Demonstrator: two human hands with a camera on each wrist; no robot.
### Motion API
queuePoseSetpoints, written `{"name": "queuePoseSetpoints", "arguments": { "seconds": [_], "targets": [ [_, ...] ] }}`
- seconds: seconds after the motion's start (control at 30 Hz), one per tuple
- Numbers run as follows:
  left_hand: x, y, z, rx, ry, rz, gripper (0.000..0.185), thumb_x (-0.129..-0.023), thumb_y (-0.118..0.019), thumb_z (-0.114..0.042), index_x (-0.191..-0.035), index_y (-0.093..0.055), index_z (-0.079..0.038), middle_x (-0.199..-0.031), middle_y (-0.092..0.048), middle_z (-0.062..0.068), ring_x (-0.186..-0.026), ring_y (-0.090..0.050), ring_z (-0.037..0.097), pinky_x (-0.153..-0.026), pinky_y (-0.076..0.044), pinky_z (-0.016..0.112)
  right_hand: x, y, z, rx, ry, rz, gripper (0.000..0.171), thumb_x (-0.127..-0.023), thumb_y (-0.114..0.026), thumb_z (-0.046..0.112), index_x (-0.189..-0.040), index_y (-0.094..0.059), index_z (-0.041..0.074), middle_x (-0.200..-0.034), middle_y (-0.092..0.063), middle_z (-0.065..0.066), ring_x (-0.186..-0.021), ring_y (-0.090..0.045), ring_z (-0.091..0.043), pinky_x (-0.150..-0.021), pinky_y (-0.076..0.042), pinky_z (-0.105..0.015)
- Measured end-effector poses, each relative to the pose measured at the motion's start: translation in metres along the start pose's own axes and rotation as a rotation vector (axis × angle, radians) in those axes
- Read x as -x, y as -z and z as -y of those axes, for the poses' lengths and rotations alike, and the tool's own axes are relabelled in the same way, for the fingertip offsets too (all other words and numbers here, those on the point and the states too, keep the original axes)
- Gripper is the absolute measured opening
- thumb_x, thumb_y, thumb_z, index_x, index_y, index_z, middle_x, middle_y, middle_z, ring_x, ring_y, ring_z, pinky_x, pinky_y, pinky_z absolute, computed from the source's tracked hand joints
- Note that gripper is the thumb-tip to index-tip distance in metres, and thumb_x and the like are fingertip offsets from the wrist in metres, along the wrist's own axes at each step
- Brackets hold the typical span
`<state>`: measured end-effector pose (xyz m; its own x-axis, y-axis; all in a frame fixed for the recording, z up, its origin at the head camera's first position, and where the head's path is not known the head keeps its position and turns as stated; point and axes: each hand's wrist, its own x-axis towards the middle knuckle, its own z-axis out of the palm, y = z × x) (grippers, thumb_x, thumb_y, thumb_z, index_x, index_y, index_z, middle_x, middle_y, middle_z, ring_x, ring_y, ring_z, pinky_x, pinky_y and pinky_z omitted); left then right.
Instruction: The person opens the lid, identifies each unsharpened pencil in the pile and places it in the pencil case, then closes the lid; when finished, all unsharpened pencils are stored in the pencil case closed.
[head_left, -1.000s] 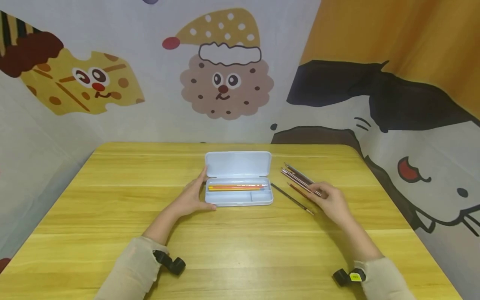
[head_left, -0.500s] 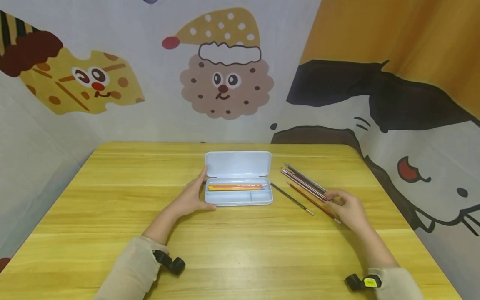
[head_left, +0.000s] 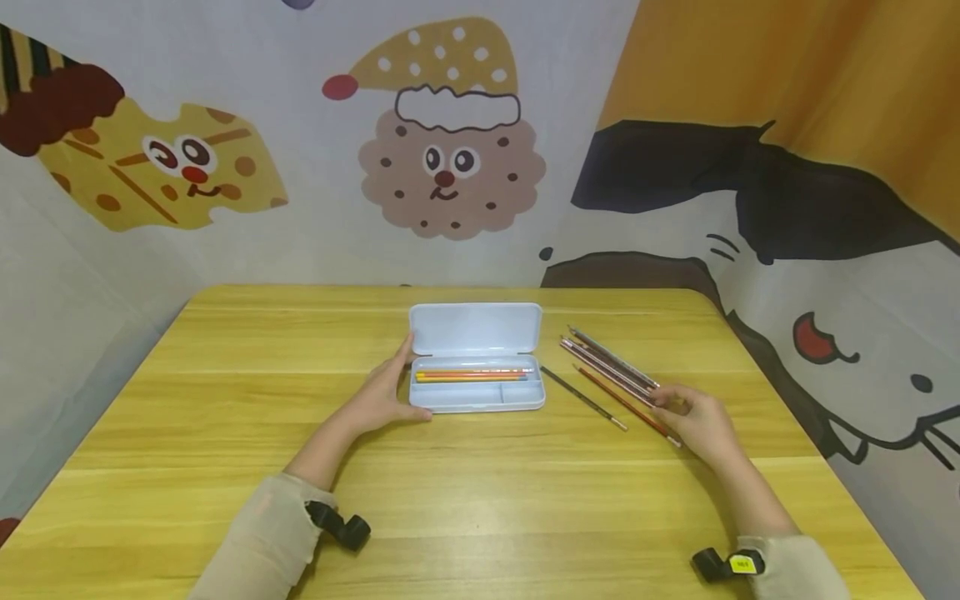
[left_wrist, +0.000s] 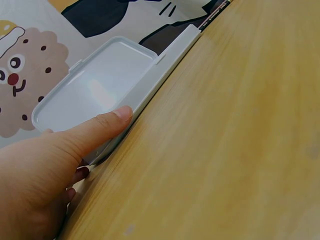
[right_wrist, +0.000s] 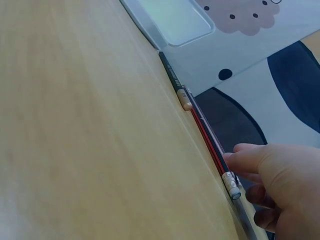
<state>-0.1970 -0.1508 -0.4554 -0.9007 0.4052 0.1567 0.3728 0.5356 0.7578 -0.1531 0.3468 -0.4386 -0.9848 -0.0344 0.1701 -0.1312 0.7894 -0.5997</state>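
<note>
A pale blue pencil case (head_left: 517,401) lies open mid-table with its lid (head_left: 475,327) folded back; orange and yellow pencils (head_left: 468,375) lie in its long compartment. My left hand (head_left: 390,387) holds the case's left end, thumb (left_wrist: 107,125) along the front wall and fingers at the back. To the right lie several pencils (head_left: 607,360) in a bunch, a dark pencil (head_left: 583,398) apart from them, and a red pencil (head_left: 626,406). My right hand (head_left: 690,412) pinches the red pencil (right_wrist: 207,142) near its eraser end, thumb on top and fingers curled behind.
The yellow wooden table (head_left: 480,500) has rounded far corners and stands against cartoon-printed fabric walls (head_left: 450,150). Small black devices sit at both sleeve cuffs (head_left: 341,527).
My right hand has drawn back toward me and to the right, sliding the red pencil out of the bunch. In the last half second it barely moved. The left hand stayed on the case.
</note>
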Motion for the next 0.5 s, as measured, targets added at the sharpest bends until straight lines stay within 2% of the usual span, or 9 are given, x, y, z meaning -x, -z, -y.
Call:
{"name": "queuePoseSetpoints", "arguments": {
  "seconds": [0.13,0.23,0.33,0.5],
  "targets": [
    [0.0004,-0.0002,-0.0004,0.002,-0.005,-0.003,0.135,-0.063,-0.09,-0.036,-0.154,0.008,-0.019,-0.14,-0.046,0.01,-0.137,-0.028,0.031,-0.113,-0.013,0.052,0.0002,-0.0003,-0.0018,0.042,0.013,0.0,0.017,-0.086,-0.073,0.014,-0.102,-0.071,0.009,-0.095,-0.07,-0.008,-0.071,-0.057,-0.02,-0.06,-0.046,-0.033],
    [0.0006,-0.0002,-0.0013,-0.002,-0.013,-0.003,0.135,-0.063,-0.09,-0.036,-0.154,0.008,-0.018,-0.14,-0.046,0.012,-0.136,-0.029,0.033,-0.112,-0.013,0.053,0.0021,-0.0003,-0.0008,0.051,0.017,0.01,0.015,-0.088,-0.071,0.017,-0.101,-0.071,0.01,-0.099,-0.07,-0.01,-0.084,-0.062,-0.028,-0.069,-0.049,-0.042],
    [0.0008,0.0002,-0.0025,-0.003,-0.004,-0.001,0.135,-0.063,-0.09,-0.036,-0.154,0.007,-0.019,-0.141,-0.046,0.011,-0.136,-0.029,0.032,-0.112,-0.014,0.052,0.0044,-0.0002,0.0014,0.054,0.019,0.022,0.015,-0.089,-0.07,0.02,-0.1,-0.072,0.01,-0.103,-0.069,-0.013,-0.091,-0.063,-0.034,-0.075,-0.049,-0.05],
    [0.0018,0.0009,-0.0042,0.004,-0.002,0.001,0.134,-0.063,-0.09,-0.035,-0.154,0.007,-0.018,-0.141,-0.046,0.011,-0.137,-0.028,0.032,-0.112,-0.014,0.052,0.0056,-0.0005,0.002,0.072,0.035,0.016,0.014,-0.09,-0.068,0.015,-0.101,-0.073,0.009,-0.107,-0.068,-0.016,-0.096,-0.063,-0.038,-0.079,-0.049,-0.054]
  ]
}}
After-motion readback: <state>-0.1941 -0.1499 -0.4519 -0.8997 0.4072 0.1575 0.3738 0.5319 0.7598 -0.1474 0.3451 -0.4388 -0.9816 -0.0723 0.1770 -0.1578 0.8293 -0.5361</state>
